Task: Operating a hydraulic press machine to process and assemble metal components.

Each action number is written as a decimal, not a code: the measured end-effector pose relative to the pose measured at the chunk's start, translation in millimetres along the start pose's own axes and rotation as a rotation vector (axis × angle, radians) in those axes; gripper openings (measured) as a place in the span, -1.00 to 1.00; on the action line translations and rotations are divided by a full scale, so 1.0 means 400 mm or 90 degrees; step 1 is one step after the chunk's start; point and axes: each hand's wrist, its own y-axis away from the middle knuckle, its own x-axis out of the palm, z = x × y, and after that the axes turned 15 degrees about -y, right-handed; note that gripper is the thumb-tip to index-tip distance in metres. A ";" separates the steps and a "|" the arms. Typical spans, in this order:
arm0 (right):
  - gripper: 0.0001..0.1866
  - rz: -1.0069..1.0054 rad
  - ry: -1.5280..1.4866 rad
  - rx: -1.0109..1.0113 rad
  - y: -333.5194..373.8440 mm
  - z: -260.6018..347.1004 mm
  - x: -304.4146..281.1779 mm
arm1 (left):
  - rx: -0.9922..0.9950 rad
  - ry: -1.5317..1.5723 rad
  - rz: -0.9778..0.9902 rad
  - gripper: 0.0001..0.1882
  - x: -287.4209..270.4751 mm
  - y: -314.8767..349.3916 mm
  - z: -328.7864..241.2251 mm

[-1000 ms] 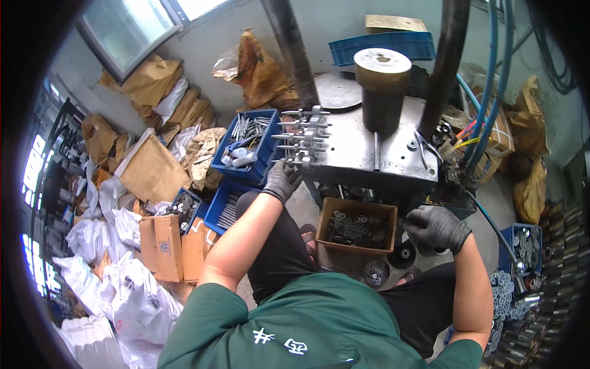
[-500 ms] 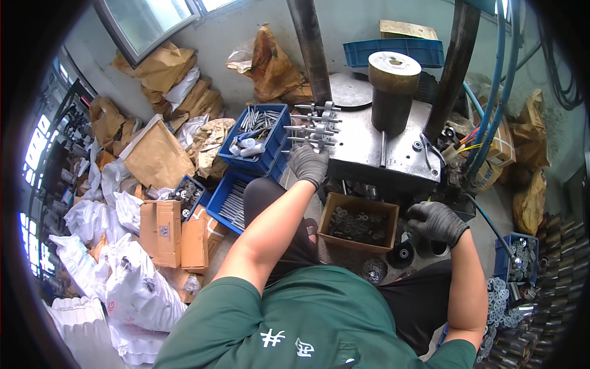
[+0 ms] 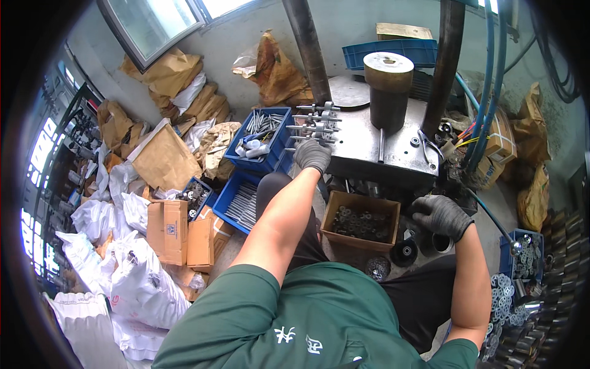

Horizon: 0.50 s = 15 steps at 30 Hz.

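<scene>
My left hand (image 3: 312, 155), in a dark grey glove, is closed at the near end of a row of metal shafts with round discs (image 3: 317, 127). Its fingers curl around the nearest shaft, and one end pokes out to the left; the glove hides the rest. The row lies along the left edge of a steel press table (image 3: 353, 144). On the right, my gloved right hand (image 3: 444, 216) hovers with loosely bent, parted fingers and nothing visible in them. Just below it are a black ring-shaped part (image 3: 404, 252) and a metal cup (image 3: 441, 243).
A thick steel cylinder (image 3: 388, 92) and pliers (image 3: 429, 147) stand or lie on the press table. A cardboard box of small discs (image 3: 359, 237) sits below. Blue bins of rods (image 3: 241, 203) are at left; steel columns (image 3: 444, 67) and hoses (image 3: 485, 92) rise behind.
The view has shifted slightly. My left hand has drawn a little nearer and right along the shaft row. My right hand has stayed almost in place.
</scene>
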 end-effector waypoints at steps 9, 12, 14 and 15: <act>-0.70 -0.023 0.021 -0.028 0.007 -0.026 -0.004 | 0.193 0.073 0.094 -0.25 -0.043 -0.088 0.102; -0.72 -0.008 -0.011 0.023 0.011 -0.041 -0.008 | 0.256 0.028 0.004 -0.42 -0.105 -0.124 0.234; -0.75 0.001 -0.036 0.027 0.013 -0.050 -0.009 | 0.240 0.114 -0.065 -0.56 -0.122 -0.131 0.366; -0.75 -0.004 -0.026 0.042 0.012 -0.054 -0.009 | 0.216 0.134 -0.039 -0.57 -0.125 -0.141 0.442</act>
